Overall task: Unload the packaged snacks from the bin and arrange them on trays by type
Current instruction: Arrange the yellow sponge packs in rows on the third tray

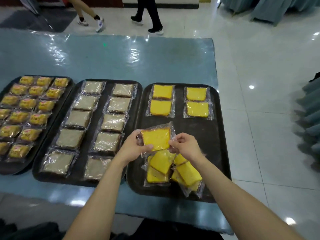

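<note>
**Sorting wrapped snacks by type: a yellow cake packet (156, 138) held over the right tray (220, 135).**
The left hand (134, 146) grips the packet's left edge with curled fingers and the right hand (186, 148) pinches the wrapper's right edge, probably to level it for the next slot below the four laid packets (162, 91). A loose pile (161, 163) waits at the tray's near end. Brown slices (113, 122) fill the middle tray (107, 87), small yellow packs (27, 103) the left tray (70, 84). The bin is out of view.

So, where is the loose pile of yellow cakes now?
In the head view, the pile lies at the near end of the right tray, just nearer than the held cake.
</note>
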### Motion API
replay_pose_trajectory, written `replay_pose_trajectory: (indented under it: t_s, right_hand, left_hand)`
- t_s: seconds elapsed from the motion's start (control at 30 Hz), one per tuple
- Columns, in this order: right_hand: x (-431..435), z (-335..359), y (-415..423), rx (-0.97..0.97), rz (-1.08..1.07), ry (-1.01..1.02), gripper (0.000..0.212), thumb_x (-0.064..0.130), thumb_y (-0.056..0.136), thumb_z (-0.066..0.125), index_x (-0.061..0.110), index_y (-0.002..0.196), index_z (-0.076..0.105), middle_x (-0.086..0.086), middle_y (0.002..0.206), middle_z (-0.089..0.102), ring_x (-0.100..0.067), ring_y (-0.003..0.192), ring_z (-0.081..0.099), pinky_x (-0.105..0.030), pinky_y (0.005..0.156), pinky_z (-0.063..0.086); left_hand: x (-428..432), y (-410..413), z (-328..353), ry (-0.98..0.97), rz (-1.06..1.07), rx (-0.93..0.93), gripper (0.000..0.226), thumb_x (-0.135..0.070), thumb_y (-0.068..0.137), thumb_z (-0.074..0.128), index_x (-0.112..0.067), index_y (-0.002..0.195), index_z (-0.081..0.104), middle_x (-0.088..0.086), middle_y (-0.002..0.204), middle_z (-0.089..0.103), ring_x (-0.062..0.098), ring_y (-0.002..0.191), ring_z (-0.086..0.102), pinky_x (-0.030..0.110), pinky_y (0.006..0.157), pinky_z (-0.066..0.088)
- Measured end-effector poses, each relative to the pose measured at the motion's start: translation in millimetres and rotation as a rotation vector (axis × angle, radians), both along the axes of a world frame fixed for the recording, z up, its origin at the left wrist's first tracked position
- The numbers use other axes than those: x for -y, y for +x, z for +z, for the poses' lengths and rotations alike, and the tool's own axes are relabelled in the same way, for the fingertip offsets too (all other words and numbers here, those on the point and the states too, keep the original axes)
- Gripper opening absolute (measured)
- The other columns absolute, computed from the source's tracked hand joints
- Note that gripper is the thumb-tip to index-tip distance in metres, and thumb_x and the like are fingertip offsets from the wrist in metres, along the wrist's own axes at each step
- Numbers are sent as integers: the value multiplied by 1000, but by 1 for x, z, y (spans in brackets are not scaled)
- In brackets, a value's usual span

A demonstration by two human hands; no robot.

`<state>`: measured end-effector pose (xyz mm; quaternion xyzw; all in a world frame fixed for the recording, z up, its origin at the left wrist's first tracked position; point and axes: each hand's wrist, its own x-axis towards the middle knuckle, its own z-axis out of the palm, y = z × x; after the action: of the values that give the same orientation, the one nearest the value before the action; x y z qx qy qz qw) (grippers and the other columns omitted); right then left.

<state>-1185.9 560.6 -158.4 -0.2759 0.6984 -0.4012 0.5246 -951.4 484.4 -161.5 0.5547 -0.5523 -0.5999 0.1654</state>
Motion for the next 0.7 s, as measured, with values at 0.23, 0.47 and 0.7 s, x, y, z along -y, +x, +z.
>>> replay_pose_trajectory:
  t_s: [0.23,0.47,0.7]
  right_hand:
    - [33,-30,7,-429,107,29,5,24,101,74,24,104,70,8,100,77,-14,86,76,-42,81,66]
    - [72,-68,-5,-612,180,175,15,23,98,79,28,101,65,4,103,75,-19,98,71,-36,85,60]
    - [75,-82,-7,-608,104,204,14,21,96,80,27,97,67,3,96,75,-17,93,70,-34,81,59]
  left_hand:
    - [48,-9,-45,-200,-14,256,85,-34,81,96,-29,152,51,-3,126,73,16,111,72,49,101,62]
    - [64,-28,-66,-517,-174,474,90,-24,91,88,-29,166,38,-1,148,52,15,124,60,40,111,52]
    - [53,-24,-75,-662,-251,532,55,-7,100,74,-23,152,63,2,156,49,22,133,62,39,115,53]
